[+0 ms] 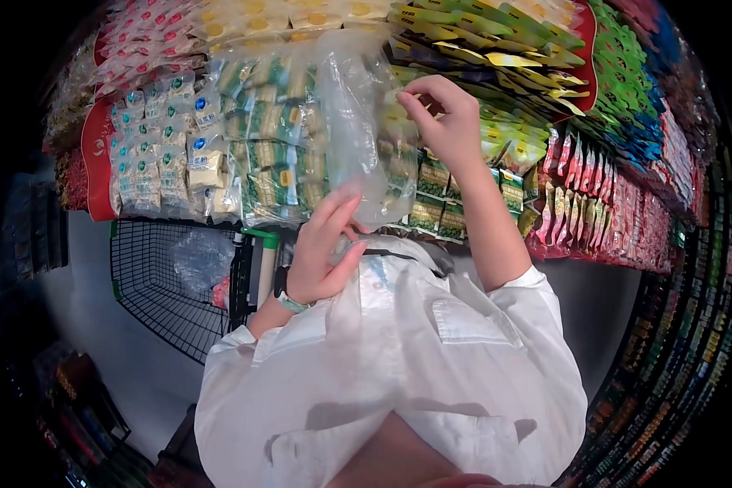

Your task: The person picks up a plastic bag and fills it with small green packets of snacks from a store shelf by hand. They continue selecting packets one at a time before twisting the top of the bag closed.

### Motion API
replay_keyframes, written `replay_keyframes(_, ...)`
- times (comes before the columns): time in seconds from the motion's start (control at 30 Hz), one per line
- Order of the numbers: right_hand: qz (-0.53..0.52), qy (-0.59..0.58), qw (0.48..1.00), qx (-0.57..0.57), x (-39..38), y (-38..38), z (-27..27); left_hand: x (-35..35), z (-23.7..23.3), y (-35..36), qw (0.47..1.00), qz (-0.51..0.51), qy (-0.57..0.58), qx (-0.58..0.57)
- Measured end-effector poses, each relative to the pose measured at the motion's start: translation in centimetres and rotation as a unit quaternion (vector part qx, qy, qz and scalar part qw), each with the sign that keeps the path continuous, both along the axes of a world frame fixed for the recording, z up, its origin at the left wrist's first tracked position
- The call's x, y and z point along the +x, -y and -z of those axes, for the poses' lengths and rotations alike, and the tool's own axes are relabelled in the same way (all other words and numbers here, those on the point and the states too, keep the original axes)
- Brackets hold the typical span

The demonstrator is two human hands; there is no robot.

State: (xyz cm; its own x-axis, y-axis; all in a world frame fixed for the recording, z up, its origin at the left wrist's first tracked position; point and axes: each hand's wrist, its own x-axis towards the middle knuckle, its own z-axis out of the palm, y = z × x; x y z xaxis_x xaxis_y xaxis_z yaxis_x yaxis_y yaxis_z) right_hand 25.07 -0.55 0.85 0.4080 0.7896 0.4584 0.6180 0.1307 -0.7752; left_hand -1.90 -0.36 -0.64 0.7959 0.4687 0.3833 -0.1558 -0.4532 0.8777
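A large clear plastic bag hangs upright in front of the shelf, with green-and-white packets seen behind and beside it. My right hand is raised at the bag's upper right, thumb and forefinger pinched together near its edge; what they hold is too small to make out. Below, at the bag's lower left edge, my left hand has its fingers apart and slightly bent, close to the plastic. Whether its fingertips touch the bag is unclear.
A shopping cart at the left contains a clear plastic bag. Shelves carry white packets at the left, green and yellow pouches above, and pink packets at the right.
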Motion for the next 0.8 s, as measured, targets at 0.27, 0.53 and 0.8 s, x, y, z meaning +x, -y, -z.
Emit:
replay_keyframes(0.27,0.035,0.071,0.981,-0.18,1.6,10.5,3.1,-0.8,1.4,-0.3,0.994,-0.097,0.059,0.009)
replay_keyframes(0.53,0.092,0.206,0.947,-0.228,-1.0,11.5,3.2,-0.3,1.0,-0.2,0.992,-0.093,0.082,-0.009)
replay_keyframes(0.8,0.071,0.068,0.988,-0.122,-1.0,10.9,3.7,-0.2,1.0,-0.4,0.959,-0.215,0.106,0.15)
